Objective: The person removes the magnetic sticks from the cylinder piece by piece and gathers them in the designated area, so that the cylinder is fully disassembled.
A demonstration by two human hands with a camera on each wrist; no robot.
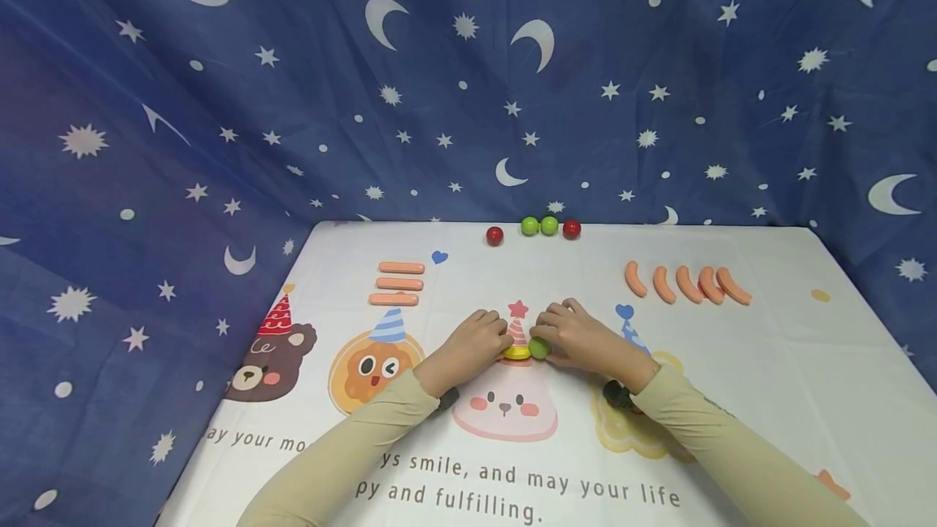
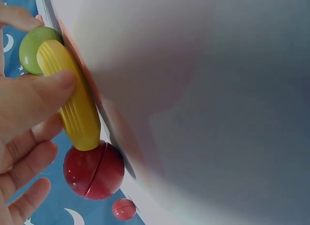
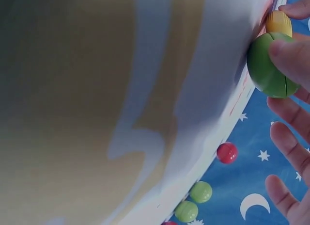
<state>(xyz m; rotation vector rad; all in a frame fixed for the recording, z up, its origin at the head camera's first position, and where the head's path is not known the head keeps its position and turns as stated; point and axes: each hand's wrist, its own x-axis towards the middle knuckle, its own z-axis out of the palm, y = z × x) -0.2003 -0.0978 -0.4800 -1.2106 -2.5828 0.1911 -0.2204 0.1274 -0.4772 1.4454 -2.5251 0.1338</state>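
Note:
In the head view my left hand pinches a yellow ridged stick-like piece, its thumb lying along the ridges in the left wrist view. My right hand pinches a green ball between thumb and fingers. This ball has a seam, seen in the right wrist view, and it meets one end of the yellow piece. At the other end of the yellow piece a seamed red ball appears to touch it; in the head view the left hand hides that ball. Both hands are low over the table's middle.
Two green balls and two red balls, one on the left and one on the right, line the table's back edge. Three straight toy sausages lie left; several curved ones lie right. A blue star-patterned curtain hangs behind.

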